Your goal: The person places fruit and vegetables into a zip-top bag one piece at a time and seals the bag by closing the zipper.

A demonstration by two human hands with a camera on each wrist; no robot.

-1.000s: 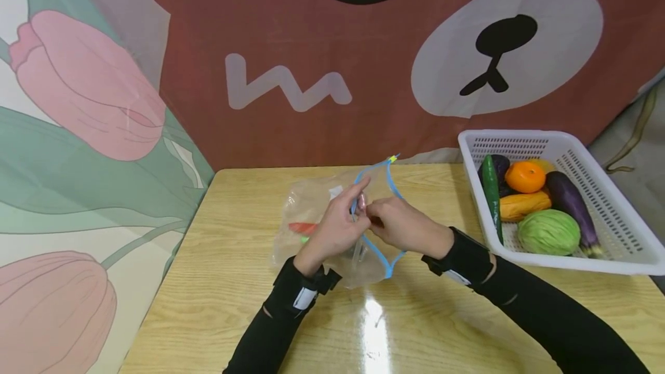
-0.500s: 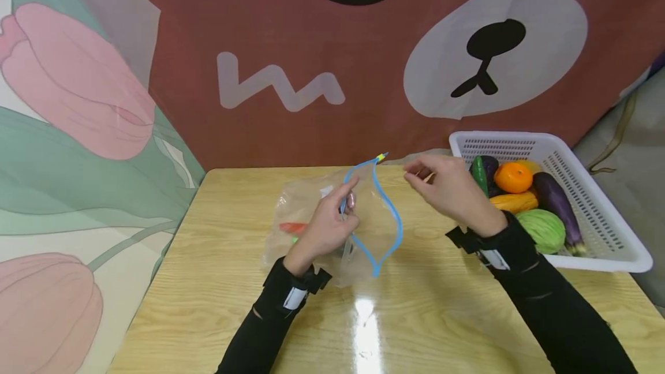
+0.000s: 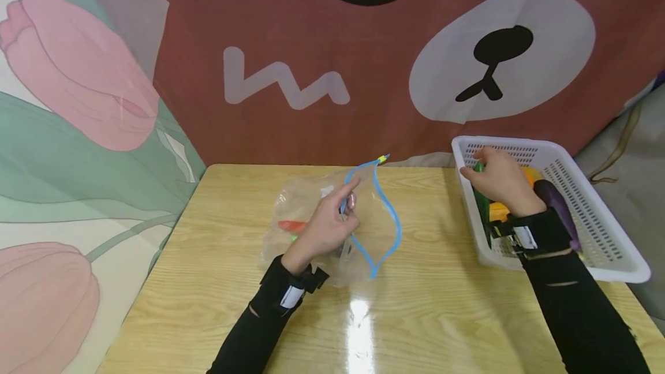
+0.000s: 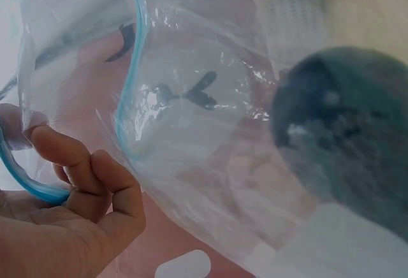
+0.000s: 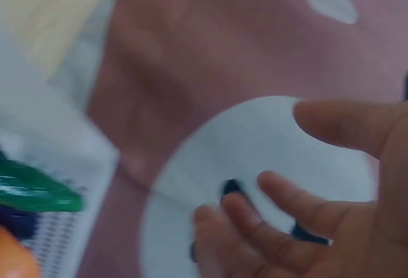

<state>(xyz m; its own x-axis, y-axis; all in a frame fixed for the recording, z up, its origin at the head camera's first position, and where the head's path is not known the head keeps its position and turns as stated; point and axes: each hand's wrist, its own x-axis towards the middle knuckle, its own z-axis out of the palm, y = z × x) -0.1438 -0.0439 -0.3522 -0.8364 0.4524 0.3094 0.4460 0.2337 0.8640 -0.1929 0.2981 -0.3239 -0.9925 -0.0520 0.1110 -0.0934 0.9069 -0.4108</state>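
A clear zip bag [image 3: 296,198] with a blue-edged mouth [image 3: 389,206] lies on the table, its mouth spread apart. My left hand [image 3: 327,224] grips one side of that mouth with curled fingers. Through the plastic show a red-orange piece [image 3: 292,227] and, in the left wrist view, a dark green rounded thing [image 4: 347,131] whose kind I cannot tell. Over the white basket [image 3: 618,224] my right hand [image 3: 506,183] reaches down, thumb and fingers spread around the upper end of a green cucumber [image 3: 483,206]. The right wrist view shows those fingers apart, holding nothing.
Inside the basket, an eggplant [image 3: 558,204] and a yellow-orange vegetable [image 3: 499,212] are partly covered by my right hand and wrist. An orange [image 5: 16,256] shows in the right wrist view. Behind the wooden table [image 3: 426,305] hangs a printed cloth [image 3: 291,137].
My right hand has let go of the bag's mouth and moved right, over the basket to the cucumber. The bag's mouth stands wider. My left hand keeps its hold.
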